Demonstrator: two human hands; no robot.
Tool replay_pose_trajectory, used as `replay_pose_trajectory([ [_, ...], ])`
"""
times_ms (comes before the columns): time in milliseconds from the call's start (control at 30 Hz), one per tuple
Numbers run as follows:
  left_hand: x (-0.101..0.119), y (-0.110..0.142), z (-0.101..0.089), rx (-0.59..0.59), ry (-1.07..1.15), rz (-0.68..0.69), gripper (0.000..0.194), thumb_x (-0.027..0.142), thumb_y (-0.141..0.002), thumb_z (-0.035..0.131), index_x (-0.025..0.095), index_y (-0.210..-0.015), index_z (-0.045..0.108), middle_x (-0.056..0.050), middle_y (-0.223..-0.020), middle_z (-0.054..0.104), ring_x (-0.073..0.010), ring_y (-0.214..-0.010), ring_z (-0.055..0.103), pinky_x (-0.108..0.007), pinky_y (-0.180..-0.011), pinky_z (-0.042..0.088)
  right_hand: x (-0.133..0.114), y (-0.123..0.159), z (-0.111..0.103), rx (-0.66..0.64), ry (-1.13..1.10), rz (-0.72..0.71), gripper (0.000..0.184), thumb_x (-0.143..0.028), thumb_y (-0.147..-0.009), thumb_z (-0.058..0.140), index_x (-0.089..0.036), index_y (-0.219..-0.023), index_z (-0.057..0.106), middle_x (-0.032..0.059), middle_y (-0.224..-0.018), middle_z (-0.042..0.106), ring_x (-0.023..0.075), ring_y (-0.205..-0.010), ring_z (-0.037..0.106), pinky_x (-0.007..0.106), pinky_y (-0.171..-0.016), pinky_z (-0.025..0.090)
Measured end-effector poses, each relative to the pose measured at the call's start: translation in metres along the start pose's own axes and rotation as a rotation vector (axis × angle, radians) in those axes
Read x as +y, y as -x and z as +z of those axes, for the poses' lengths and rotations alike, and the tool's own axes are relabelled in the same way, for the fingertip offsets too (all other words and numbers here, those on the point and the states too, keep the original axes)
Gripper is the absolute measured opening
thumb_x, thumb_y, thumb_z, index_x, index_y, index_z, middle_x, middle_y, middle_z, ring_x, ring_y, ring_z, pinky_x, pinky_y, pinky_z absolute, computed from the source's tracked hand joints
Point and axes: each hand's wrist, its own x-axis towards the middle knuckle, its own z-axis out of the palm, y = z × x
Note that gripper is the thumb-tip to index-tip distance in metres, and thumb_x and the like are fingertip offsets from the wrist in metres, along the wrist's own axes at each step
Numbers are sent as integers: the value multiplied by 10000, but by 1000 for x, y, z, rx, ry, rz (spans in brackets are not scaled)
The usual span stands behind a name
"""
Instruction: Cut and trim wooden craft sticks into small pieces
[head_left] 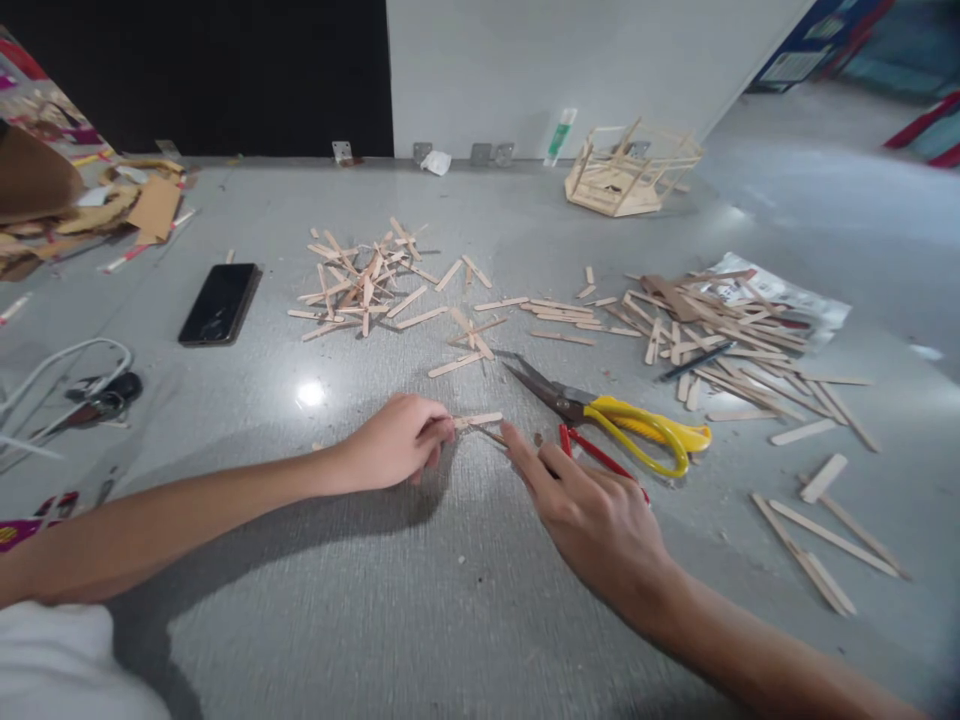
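My left hand [409, 440] pinches a short wooden craft stick [484, 419], whose free end points right, above the grey table. My right hand [589, 505] is closed around red-handled pliers [609, 456]; their narrow metal tip reaches the craft stick close to my left fingertips. My fingers hide much of the pliers, and I cannot tell whether the jaws grip the stick. Just beyond my right hand lie yellow-handled scissors [630, 420], blades pointing left.
Cut stick pieces [367, 280] lie in a heap ahead. More craft sticks [727, 340] with a dark pen [697, 361] are piled at right. A stick-built frame [630, 185] and a glue tube [559, 138] stand at the back. A phone [220, 304] and white cable [67, 355] lie left.
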Motion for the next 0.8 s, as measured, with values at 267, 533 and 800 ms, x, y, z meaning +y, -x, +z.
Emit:
replay_pose_trajectory([
  [267, 1, -1, -4, -55, -6, -22, 322, 320, -995, 453, 161, -727, 535, 5, -591, 618, -104, -419, 577, -175, -378, 385, -6, 0, 4, -32, 30, -9, 545, 48, -783, 464, -122, -1256, 674, -15, -677, 609, 105, -402, 538, 266, -407, 361],
  [533, 1, -2, -7, -85, -52, 19, 340, 323, -1009, 432, 164, -721, 517, 14, -586, 610, -93, -416, 569, -176, -403, 401, -6, -1, 3, -48, 31, -17, 549, 44, -779, 462, -119, -1261, 670, -12, -680, 616, 104, -396, 532, 268, -406, 357],
  [800, -4, -3, -5, -67, -64, 53, 346, 271, -1004, 435, 160, -684, 504, 27, -538, 593, -82, -388, 563, -172, -446, 410, -6, 2, 5, -59, 41, -27, 572, 44, -779, 455, -116, -1300, 629, -11, -683, 606, 103, -417, 507, 275, -430, 347],
])
